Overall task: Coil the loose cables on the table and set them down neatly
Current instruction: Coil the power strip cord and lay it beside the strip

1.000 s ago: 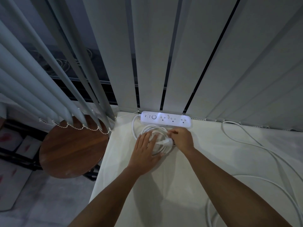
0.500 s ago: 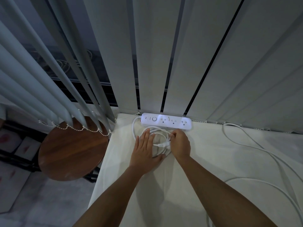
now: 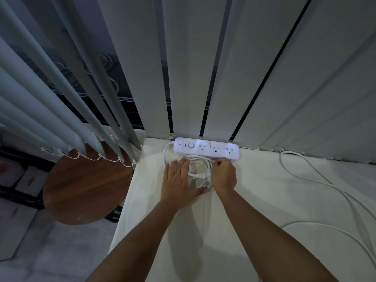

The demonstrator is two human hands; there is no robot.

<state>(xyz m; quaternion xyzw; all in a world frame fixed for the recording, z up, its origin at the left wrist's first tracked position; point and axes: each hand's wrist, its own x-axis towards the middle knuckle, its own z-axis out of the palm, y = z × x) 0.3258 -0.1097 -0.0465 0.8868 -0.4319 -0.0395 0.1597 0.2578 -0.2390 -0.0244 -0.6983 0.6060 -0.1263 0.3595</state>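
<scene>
Dim room, light mostly from the strip. White table (image 3: 254, 200) runs to the far corner, where it meets vertical blinds (image 3: 203, 68); dark window glass shows in the gaps between slats. Slats at left hang at an angle, with a bead chain along their bottom ends. Left of the table, lower down: round brown wooden stool (image 3: 85, 184) over a pale floor.

Power strip (image 3: 206, 148), white, lies against the blinds at the table's far edge, sockets up. Its cord leaves the left end and loops round into a coil (image 3: 200, 166) lying flat on the table just in front of the strip.

Left hand (image 3: 179, 181): flat, fingers spread wide, palm down on the coil's left side, thumb reaching under the near edge. Right hand (image 3: 223, 174): fingers curled in, pinching the cord at the coil's right side, close to the strip. Plug end lies across the coil between the hands.

Second cable (image 3: 317, 181), white, uncoiled, runs in loose curves over the right side of the table, well apart from the coil.
</scene>
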